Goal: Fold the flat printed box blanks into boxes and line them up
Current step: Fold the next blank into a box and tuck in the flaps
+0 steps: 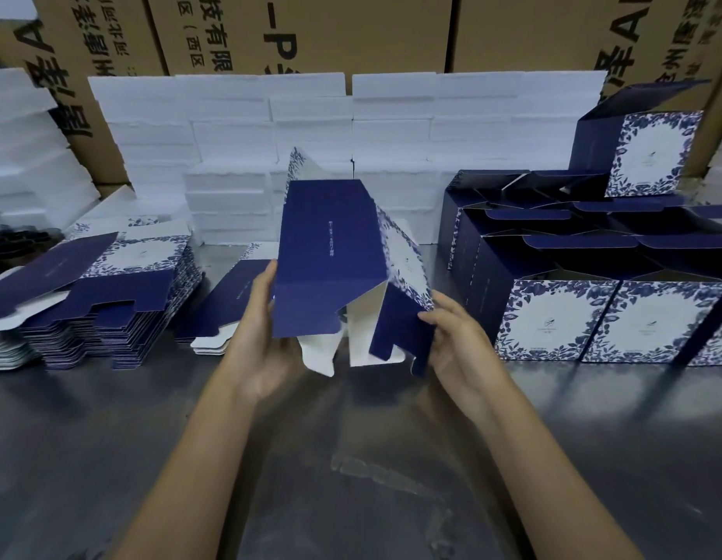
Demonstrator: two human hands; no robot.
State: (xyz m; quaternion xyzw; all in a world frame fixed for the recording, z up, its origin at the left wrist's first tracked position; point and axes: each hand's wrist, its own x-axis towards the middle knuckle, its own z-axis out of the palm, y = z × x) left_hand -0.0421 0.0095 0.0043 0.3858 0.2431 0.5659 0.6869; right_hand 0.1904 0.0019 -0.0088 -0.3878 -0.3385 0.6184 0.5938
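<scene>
Between the left hand (266, 337) and right hand (452, 337), both gripping its sides, a half-opened box blank (331, 256) hangs unfolded; folded boxes (553, 317) line up beyond the right hand, flat blanks (109, 284) remain beyond the left

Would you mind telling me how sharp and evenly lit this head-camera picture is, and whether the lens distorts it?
Head view: wide-angle bending curves the cardboard cartons and foam stacks near the edges; the half-folded box and both hands, left hand, right hand, look slightly soft; the metal table shows dull reflections; the white foam is nearly blown out.
</scene>
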